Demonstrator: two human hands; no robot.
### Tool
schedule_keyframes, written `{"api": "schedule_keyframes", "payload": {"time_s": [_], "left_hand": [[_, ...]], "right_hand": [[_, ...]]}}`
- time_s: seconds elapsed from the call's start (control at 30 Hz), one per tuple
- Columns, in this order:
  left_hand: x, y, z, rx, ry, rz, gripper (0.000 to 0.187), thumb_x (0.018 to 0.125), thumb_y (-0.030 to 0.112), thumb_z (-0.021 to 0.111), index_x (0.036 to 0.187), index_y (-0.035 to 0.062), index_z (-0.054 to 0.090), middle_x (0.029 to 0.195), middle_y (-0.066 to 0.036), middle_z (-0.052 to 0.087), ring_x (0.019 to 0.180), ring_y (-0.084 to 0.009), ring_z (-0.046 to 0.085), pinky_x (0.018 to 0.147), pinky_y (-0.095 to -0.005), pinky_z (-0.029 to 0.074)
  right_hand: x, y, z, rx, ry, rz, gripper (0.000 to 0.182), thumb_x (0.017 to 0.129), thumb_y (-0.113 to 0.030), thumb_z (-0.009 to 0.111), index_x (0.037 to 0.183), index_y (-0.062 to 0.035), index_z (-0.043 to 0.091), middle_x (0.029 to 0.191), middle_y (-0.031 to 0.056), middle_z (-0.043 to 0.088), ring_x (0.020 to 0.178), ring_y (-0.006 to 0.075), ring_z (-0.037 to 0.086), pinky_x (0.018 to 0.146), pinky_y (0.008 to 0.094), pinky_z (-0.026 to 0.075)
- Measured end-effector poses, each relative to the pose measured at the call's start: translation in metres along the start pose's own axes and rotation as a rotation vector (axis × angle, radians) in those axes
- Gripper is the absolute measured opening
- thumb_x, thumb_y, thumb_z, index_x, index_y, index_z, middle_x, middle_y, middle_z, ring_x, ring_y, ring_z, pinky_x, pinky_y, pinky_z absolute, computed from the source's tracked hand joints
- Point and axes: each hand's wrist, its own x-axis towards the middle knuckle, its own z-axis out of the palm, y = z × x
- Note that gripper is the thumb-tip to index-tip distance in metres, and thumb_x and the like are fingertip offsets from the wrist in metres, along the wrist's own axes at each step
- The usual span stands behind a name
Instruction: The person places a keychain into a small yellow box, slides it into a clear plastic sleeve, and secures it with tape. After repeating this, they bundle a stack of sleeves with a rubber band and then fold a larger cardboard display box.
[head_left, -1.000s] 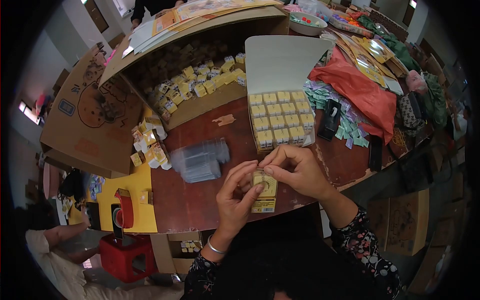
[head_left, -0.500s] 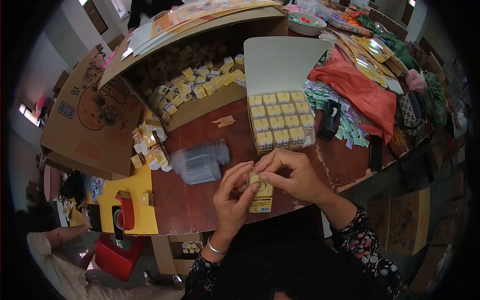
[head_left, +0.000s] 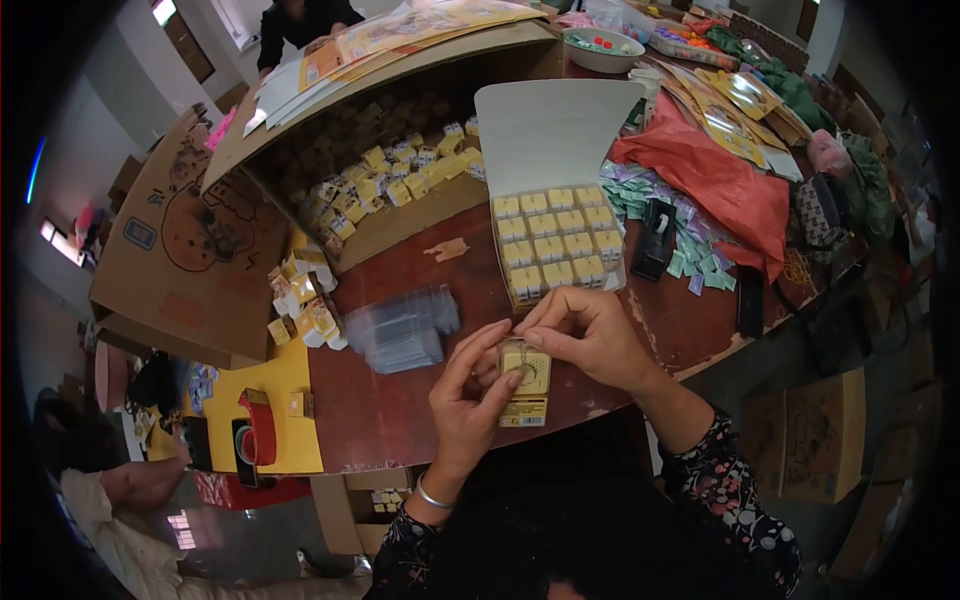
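Note:
A small yellow box (head_left: 526,382) with a dark chain-like shape on its face is between my hands, close to the front edge of the table. My left hand (head_left: 470,395) is closed around the box's left side, thumb on its face. With thumb and index finger together, my right hand (head_left: 590,335) pinches at the box's upper edge, where something clear and shiny covers it. Just beyond is an open display carton (head_left: 515,291) with rows of small yellow boxes (head_left: 558,240). Flat clear plastic sleeves (head_left: 400,330) lie in a pile to the left.
A large cardboard box (head_left: 400,225) on its side holds many small yellow boxes. Loose boxes (head_left: 305,300) lie beside it. On the right are a black tape dispenser (head_left: 655,240), green packets (head_left: 700,260) and a red plastic bag (head_left: 700,180). Other people are at the left and back.
My right fingers have shifted slightly up and right along the box's top, uncovering more of its face. The view has tilted a little, and the person at the back shows more.

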Motion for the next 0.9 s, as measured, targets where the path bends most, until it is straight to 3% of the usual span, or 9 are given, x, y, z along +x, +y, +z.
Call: {"api": "schedule_keyframes", "payload": {"time_s": [0.5, 0.6, 0.7, 0.8, 0.9], "left_hand": [[-0.015, 0.036, 0.019, 0.057, -0.058, 0.138, 0.042, 0.094, -0.003, 0.067, 0.136, -0.0052, 0.059, 0.142, -0.019, 0.054, 0.127, -0.0236, 0.059, 0.104, -0.0337, 0.051], [-0.019, 0.038, 0.019, 0.115, -0.03, 0.184, 0.04, 0.094, -0.003, 0.067, 0.133, -0.0049, 0.06, 0.142, -0.018, 0.055, 0.124, -0.0225, 0.06, 0.102, -0.0322, 0.052], [-0.022, 0.037, 0.019, 0.142, 0.008, 0.237, 0.036, 0.094, -0.004, 0.067, 0.13, -0.0042, 0.061, 0.141, -0.017, 0.054, 0.121, -0.0204, 0.061, 0.1, -0.0309, 0.052], [-0.026, 0.038, 0.022, 0.104, 0.053, 0.274, 0.033, 0.094, -0.004, 0.067, 0.126, -0.0033, 0.062, 0.141, -0.017, 0.054, 0.119, -0.0185, 0.06, 0.098, -0.0307, 0.053], [-0.026, 0.032, 0.022, 0.07, 0.077, 0.308, 0.03, 0.094, -0.005, 0.067, 0.123, -0.0026, 0.061, 0.142, -0.016, 0.052, 0.119, -0.018, 0.06, 0.098, -0.0312, 0.053]], "right_hand": [[-0.035, -0.037, 0.006, -0.008, 0.015, -0.134, 0.01, 0.093, -0.004, 0.071, 0.091, 0.0042, 0.066, 0.099, 0.0093, 0.072, 0.084, 0.0081, 0.067, 0.073, 0.0226, 0.055], [-0.037, -0.038, 0.01, 0.017, -0.028, -0.091, 0.012, 0.096, -0.003, 0.069, 0.089, 0.0026, 0.062, 0.107, 0.0131, 0.07, 0.089, 0.0109, 0.067, 0.08, 0.0249, 0.055], [-0.039, -0.035, 0.021, 0.131, -0.016, -0.137, 0.01, 0.096, -0.003, 0.069, 0.091, 0.0029, 0.063, 0.107, 0.0137, 0.07, 0.094, 0.0123, 0.067, 0.084, 0.0263, 0.055], [-0.044, -0.03, 0.022, -0.044, -0.024, -0.277, 0.006, 0.095, -0.001, 0.069, 0.096, 0.0027, 0.065, 0.115, 0.015, 0.068, 0.104, 0.0144, 0.066, 0.09, 0.0276, 0.055], [-0.053, -0.038, 0.026, 0.079, -0.057, -0.254, 0.007, 0.094, 0.0, 0.069, 0.101, 0.0017, 0.066, 0.125, 0.0156, 0.064, 0.113, 0.0169, 0.064, 0.095, 0.0298, 0.054]]}}
